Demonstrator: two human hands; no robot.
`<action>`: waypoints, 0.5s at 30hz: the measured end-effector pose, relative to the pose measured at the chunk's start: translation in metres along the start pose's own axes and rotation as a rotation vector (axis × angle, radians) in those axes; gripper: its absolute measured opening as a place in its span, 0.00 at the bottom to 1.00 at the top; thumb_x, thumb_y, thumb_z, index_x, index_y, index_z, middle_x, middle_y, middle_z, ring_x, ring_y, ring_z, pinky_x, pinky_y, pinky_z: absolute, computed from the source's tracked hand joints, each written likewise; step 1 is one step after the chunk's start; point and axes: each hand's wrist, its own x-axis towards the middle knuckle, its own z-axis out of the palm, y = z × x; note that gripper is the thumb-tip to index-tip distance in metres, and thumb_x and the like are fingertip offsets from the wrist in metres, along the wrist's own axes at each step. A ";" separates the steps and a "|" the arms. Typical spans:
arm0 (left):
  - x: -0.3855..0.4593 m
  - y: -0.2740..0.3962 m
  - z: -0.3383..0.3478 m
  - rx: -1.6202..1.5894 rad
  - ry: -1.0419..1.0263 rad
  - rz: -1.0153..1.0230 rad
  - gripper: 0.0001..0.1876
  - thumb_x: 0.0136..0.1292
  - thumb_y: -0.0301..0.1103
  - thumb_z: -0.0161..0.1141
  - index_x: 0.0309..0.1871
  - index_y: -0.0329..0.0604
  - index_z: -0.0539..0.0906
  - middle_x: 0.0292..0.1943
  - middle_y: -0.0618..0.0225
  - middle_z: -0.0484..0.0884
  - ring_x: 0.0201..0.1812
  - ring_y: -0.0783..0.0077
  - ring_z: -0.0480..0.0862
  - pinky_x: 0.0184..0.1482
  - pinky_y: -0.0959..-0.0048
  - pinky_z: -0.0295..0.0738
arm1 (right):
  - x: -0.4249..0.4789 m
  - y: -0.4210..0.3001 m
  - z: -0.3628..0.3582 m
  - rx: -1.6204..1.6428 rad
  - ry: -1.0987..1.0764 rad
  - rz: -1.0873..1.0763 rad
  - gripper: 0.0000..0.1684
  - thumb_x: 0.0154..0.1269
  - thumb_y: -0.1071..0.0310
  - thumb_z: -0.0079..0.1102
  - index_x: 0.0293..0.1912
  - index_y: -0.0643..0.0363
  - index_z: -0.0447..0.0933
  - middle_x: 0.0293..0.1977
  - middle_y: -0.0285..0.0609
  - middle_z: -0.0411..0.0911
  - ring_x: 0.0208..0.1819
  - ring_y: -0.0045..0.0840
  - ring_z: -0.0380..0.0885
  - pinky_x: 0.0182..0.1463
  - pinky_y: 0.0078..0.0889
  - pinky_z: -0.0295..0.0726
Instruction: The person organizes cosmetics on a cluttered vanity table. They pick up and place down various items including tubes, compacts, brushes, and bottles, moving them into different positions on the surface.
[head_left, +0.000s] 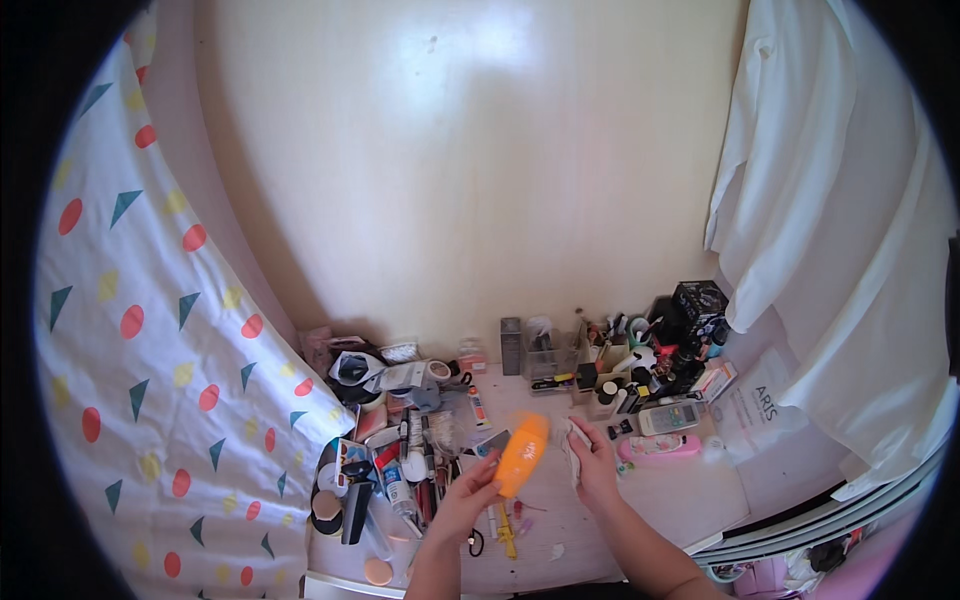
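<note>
An orange plastic bottle (521, 455) with writing on its front is tilted in my left hand (472, 491), fingers around its lower end. My right hand (595, 461) pinches a crumpled white tissue or cloth (574, 454) just right of the bottle, apart from it. Below the bottle a yellow hair clip or similar small item (507, 531) lies on the pale table (637, 517). A dark hair tie (475, 542) is beside my left wrist. Right of my right hand lie a pink case (660, 448) and a pale remote control (669, 418).
Makeup and tubes crowd the left side around a black box-shaped item (358, 513). A clear organizer (544, 352), a dark upright box (511, 346) and several bottles line the back. A patterned curtain (172, 375) hangs left, a white curtain (817, 187) right.
</note>
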 end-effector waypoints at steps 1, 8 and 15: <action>0.002 -0.005 0.002 -0.081 -0.064 -0.054 0.29 0.70 0.24 0.51 0.74 0.38 0.60 0.63 0.61 0.74 0.58 0.73 0.77 0.57 0.74 0.74 | 0.003 -0.003 0.007 0.124 0.013 0.002 0.19 0.71 0.69 0.56 0.60 0.60 0.73 0.51 0.36 0.78 0.40 0.12 0.75 0.40 0.15 0.76; 0.007 -0.026 0.033 -0.074 -0.171 -0.072 0.30 0.69 0.24 0.55 0.73 0.38 0.61 0.62 0.62 0.74 0.57 0.72 0.78 0.56 0.74 0.76 | -0.002 -0.008 0.019 -0.116 -0.097 0.024 0.19 0.78 0.63 0.45 0.63 0.53 0.70 0.44 0.36 0.77 0.36 0.09 0.72 0.37 0.11 0.71; 0.017 -0.063 0.043 0.125 -0.037 0.121 0.34 0.65 0.23 0.61 0.74 0.39 0.61 0.60 0.62 0.74 0.51 0.74 0.80 0.52 0.75 0.77 | 0.003 0.013 0.020 -0.462 -0.069 -0.289 0.18 0.78 0.59 0.43 0.60 0.53 0.70 0.31 0.31 0.72 0.28 0.09 0.64 0.30 0.14 0.65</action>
